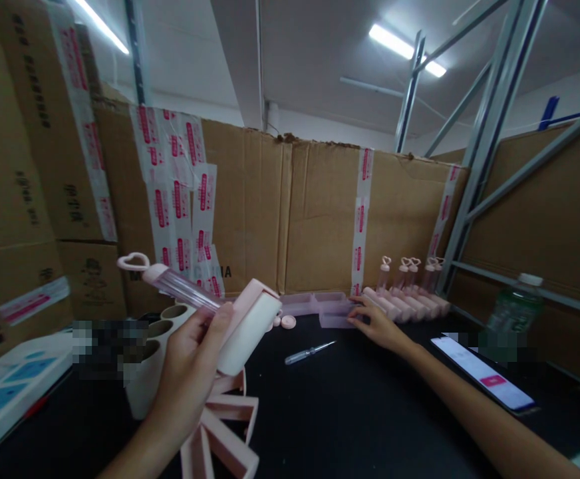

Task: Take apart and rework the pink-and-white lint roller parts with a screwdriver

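Note:
My left hand point(190, 362) holds up a pink-and-white roller point(250, 322) with a clear tube handle and a heart-shaped loop point(133, 261) at its end. My right hand point(377, 324) reaches far across the black table, fingers resting on a clear pink lid point(337, 313) beside a row of finished pink rollers point(410, 303) lying with their heart loops upright. A small clear screwdriver point(310, 352) lies on the table between my hands.
Taped cardboard boxes point(270, 213) wall the back and left. Pink trays point(225, 432) lie under my left wrist beside white cylinders point(163, 332). A phone point(484, 372) and a water bottle point(512, 313) sit at the right by a metal rack point(489, 133).

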The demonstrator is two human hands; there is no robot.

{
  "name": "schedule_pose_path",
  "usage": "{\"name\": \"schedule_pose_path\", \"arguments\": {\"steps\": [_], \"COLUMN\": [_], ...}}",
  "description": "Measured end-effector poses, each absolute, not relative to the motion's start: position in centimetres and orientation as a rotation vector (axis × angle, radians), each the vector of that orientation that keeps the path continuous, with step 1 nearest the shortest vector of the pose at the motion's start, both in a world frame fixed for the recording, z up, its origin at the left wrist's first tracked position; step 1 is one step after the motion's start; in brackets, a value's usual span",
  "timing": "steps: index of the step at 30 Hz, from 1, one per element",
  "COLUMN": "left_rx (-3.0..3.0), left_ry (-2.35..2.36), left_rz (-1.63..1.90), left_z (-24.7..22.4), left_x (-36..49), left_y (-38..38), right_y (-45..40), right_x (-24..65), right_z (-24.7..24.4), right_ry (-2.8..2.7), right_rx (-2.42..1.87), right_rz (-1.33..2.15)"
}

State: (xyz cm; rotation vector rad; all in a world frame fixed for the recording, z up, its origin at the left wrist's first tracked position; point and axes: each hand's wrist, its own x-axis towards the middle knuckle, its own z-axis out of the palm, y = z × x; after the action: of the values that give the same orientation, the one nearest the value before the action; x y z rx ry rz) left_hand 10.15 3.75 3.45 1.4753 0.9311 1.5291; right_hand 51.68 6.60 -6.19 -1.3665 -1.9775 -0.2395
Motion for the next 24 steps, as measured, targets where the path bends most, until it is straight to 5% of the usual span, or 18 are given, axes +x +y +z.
{"name": "schedule_pose_path", "arguments": {"steps": [24], "left_rx": [1.487], "left_ry": [0.895], "left_rz": [1.53], "left_z": [3.8], "left_x": [10.7], "left_y": [3.1], "right_y": [2.5], "right_x": [46.0], "right_z": [-6.6], "right_ry": [-1.979], "right_rx": [-1.669], "right_rz": [-0.248]}}
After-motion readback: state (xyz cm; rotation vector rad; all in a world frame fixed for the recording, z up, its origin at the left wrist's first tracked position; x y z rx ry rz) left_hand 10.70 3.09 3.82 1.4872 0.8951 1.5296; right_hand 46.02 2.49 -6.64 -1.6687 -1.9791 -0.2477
